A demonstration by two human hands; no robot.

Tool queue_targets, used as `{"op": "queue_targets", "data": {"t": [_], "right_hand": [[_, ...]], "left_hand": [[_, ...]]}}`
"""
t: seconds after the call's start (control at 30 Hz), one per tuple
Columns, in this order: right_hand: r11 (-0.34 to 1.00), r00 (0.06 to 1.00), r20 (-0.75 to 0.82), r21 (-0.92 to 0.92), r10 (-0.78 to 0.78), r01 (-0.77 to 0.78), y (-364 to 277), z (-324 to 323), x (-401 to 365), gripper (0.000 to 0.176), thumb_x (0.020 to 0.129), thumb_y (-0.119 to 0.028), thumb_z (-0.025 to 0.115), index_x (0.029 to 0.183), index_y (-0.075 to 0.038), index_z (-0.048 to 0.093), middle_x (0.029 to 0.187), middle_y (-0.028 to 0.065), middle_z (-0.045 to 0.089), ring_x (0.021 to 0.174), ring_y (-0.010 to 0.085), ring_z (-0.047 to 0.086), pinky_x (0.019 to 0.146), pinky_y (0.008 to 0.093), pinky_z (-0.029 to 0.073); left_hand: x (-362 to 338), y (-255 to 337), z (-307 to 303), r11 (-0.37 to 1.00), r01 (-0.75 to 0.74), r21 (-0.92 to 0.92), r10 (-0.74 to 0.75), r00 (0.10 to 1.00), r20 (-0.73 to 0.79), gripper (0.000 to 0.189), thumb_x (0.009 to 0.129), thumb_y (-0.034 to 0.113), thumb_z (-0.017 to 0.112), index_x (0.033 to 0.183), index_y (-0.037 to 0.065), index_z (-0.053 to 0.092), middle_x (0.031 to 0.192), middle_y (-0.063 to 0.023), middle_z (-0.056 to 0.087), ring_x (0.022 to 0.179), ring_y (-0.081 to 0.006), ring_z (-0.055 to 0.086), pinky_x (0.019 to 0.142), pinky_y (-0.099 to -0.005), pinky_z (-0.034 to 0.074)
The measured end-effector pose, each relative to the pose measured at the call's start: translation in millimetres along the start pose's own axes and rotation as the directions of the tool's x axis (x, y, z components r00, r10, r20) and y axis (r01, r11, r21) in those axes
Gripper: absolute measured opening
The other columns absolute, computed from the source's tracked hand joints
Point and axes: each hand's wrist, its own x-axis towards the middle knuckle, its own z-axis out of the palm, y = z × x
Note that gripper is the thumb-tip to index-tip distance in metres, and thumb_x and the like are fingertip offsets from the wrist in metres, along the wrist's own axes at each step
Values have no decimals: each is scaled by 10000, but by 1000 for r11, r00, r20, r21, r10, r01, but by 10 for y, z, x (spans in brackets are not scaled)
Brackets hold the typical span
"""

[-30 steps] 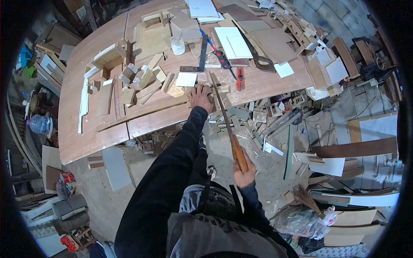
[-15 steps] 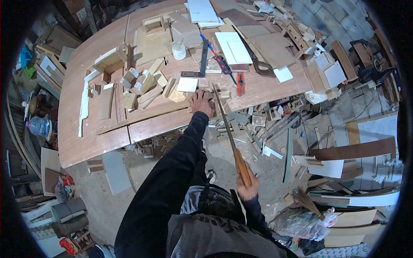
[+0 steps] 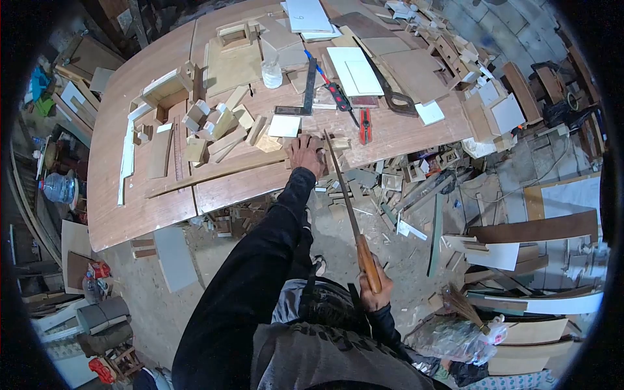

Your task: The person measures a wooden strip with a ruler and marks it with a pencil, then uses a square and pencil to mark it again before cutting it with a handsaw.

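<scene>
My right hand (image 3: 376,292) is closed around the wooden handle of a handsaw (image 3: 348,205), held low beside my body. The saw's narrow blade slants up and away, its tip at the table's front edge just right of my left hand. My left hand (image 3: 304,155) presses down from above on a long wooden strip (image 3: 224,177) lying along the table's front edge, fingers bent over it. A white square piece (image 3: 285,126) lies just beyond my left fingers. The spot where blade and strip come together is partly hidden by my hand.
On the table (image 3: 143,218) are wood offcuts (image 3: 224,123), a black try square (image 3: 311,88), red pliers (image 3: 365,125), a screwdriver (image 3: 338,96), a second saw (image 3: 398,101) and a clear plastic cup (image 3: 272,75). Scraps (image 3: 390,182) litter the floor beneath the front edge.
My right hand has drawn the saw slightly back toward my body, and its handle sits lower. My left hand stays in the same place on the strip.
</scene>
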Motion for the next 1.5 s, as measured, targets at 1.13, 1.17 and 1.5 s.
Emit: {"op": "queue_targets", "data": {"t": [1.13,1.17,1.5], "right_hand": [[991,997,-19,112,72,-69,196,436,488,559,751,-32,571,1301,-58,471,851,163,646,659,199,628,643,292,504],[998,999,-33,60,35,-33,275,335,209,561,754,-30,570,1305,-64,470,824,149,639,638,186,612,628,292,501],[993,997,-12,85,79,-78,123,605,763,574,746,-26,551,1310,-74,460,818,180,641,673,273,657,629,317,506]], "left_hand": [[-5,-69,169,998,-59,3,60,996,-61,423,673,215,628,1063,76,543,1157,-127,439,1080,-339,373,945,-493,254],[24,-67,153,998,-61,1,61,996,-66,423,673,215,628,1063,76,543,1157,-127,439,1080,-339,373,945,-493,254],[6,-37,104,1000,-7,-30,8,999,32,449,692,230,632,1116,112,542,1187,-123,425,1122,-346,356,952,-517,251]]}}
